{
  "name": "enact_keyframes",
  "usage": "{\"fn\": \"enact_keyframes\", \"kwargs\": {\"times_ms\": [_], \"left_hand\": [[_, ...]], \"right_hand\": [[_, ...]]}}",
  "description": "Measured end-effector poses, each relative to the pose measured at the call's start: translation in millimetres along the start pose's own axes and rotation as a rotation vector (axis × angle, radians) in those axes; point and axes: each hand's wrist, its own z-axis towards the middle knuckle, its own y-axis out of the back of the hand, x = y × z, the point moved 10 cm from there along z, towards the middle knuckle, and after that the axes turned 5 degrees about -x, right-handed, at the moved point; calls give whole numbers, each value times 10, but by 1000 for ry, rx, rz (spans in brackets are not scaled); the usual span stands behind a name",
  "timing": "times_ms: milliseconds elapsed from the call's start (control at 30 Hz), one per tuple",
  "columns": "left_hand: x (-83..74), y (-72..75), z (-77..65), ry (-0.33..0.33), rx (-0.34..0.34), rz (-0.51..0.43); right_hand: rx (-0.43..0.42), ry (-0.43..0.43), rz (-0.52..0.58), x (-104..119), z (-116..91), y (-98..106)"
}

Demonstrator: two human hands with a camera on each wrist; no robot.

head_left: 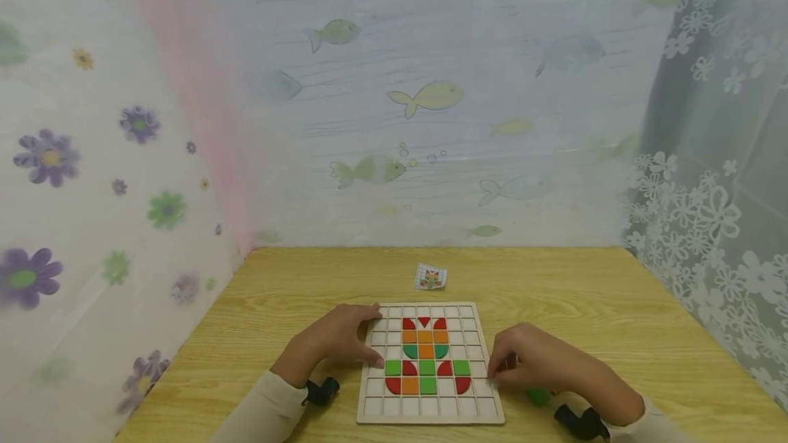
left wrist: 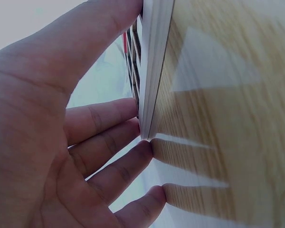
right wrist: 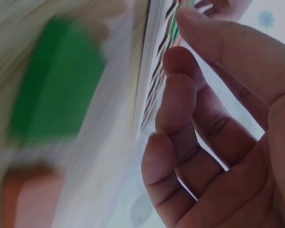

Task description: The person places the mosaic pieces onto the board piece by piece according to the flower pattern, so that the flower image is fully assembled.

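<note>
A pale wooden grid board (head_left: 431,411) lies flat on the table, with red, orange, green and teal tiles set in its cells in a flower-like pattern. My left hand (head_left: 338,337) rests at the board's left edge, thumb and fingers spread along it; in the left wrist view, its fingertips touch the edge and the tabletop. My right hand (head_left: 532,357) is at the board's right edge, fingers loosely bent, with nothing visible between thumb and fingers. Beneath it a green tile (right wrist: 57,80) and an orange tile (right wrist: 33,197) lie on the table, blurred in the right wrist view.
A small paper card (head_left: 431,277) printed with a similar coloured grid pattern lies beyond the board. The wooden table (head_left: 295,286) ends at a fish-patterned curtain (head_left: 425,156) at the back. Flower-patterned sheets hang on both sides. Each wrist wears a black camera mount.
</note>
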Motion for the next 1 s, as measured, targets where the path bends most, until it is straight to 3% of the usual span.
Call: {"fn": "enact_keyframes", "kwargs": {"times_ms": [233, 600, 833, 1000], "left_hand": [[8, 6, -2, 6, -2, -3], [0, -6, 13, -4, -3, 1], [6, -3, 3, -3, -7, 10], [-8, -2, -3, -10, -9, 10]], "right_hand": [[3, -11, 108, -163, -273, 179], [55, -129, 211, -523, -691, 334], [80, -201, 320, -626, -814, 339], [84, -206, 320, -633, -820, 326]]}}
